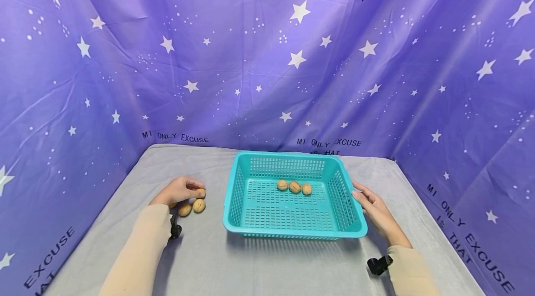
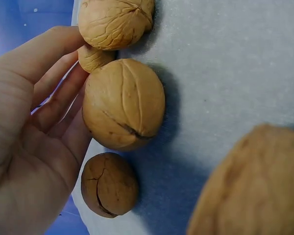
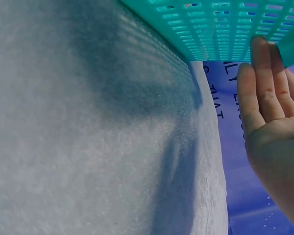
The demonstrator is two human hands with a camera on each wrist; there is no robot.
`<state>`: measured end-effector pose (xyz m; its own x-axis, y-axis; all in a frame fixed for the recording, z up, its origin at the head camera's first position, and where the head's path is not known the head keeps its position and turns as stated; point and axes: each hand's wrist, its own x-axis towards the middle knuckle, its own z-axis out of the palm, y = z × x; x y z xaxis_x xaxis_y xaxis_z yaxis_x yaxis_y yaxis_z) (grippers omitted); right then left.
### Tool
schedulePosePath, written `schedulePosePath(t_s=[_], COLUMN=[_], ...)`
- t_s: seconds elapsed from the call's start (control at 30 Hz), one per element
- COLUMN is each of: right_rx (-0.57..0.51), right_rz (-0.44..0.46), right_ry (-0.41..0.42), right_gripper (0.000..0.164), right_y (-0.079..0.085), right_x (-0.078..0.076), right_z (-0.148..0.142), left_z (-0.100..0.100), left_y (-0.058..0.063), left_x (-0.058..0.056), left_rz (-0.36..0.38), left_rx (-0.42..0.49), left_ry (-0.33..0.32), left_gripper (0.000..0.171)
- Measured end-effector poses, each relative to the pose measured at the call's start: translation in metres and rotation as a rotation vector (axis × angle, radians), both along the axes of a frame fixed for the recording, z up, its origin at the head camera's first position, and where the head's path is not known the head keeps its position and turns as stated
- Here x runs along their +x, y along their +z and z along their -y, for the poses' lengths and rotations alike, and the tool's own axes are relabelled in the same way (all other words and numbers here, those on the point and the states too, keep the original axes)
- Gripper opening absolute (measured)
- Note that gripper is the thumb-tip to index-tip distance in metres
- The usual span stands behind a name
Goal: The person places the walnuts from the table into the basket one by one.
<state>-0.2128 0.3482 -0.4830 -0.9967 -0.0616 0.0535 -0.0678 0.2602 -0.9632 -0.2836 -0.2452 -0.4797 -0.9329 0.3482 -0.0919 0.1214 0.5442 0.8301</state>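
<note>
My left hand point(image 1: 180, 190) is at the table's left, pinching a walnut point(image 1: 201, 193) between thumb and fingertips. Two more walnuts lie close by it, one point(image 1: 198, 206) under the fingers and one point(image 1: 184, 210) nearer the wrist; another is partly hidden by the hand. Several walnuts point(image 2: 125, 105) appear around the left hand point(image 2: 36, 117) in the left wrist view. A turquoise plastic basket point(image 1: 292, 230) stands mid-table with three walnuts point(image 1: 294, 187) in a row on its floor. At the basket's right rim my right hand point(image 1: 378, 210) holds on, thumb on top, fingertips point(image 3: 259, 49) against the outer wall.
A grey cloth point(image 1: 200, 259) covers the table. Purple star-patterned curtains point(image 1: 234, 63) rise along the back and both sides. Each wrist carries a small black camera, one point(image 1: 175, 228) on the left and one point(image 1: 379, 265) on the right.
</note>
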Motion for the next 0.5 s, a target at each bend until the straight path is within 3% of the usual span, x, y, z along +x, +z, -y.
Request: schedulePosePath(t_s=[0.1,0.33,0.5], right_rx=[0.004,0.000,0.002], right_rz=[0.001,0.015,0.011], right_ry=[-0.001,-0.002,-0.003], right_gripper=[0.061,0.061,0.061], right_y=[0.0002,0.0009,0.0012], right_x=[0.0004,0.0010,0.0009], right_z=[-0.0001,0.0002,0.0001], left_z=[0.0003,-0.0034,-0.0051], left_y=[0.0001,-0.0012,0.0080], left_x=[0.0005,-0.0016,-0.0043], left_rz=[-0.017,0.036,0.009], left_rx=[0.008,-0.022,-0.074], left_ry=[-0.015,0.054,0.054], left_gripper=[0.038,0.039,0.043])
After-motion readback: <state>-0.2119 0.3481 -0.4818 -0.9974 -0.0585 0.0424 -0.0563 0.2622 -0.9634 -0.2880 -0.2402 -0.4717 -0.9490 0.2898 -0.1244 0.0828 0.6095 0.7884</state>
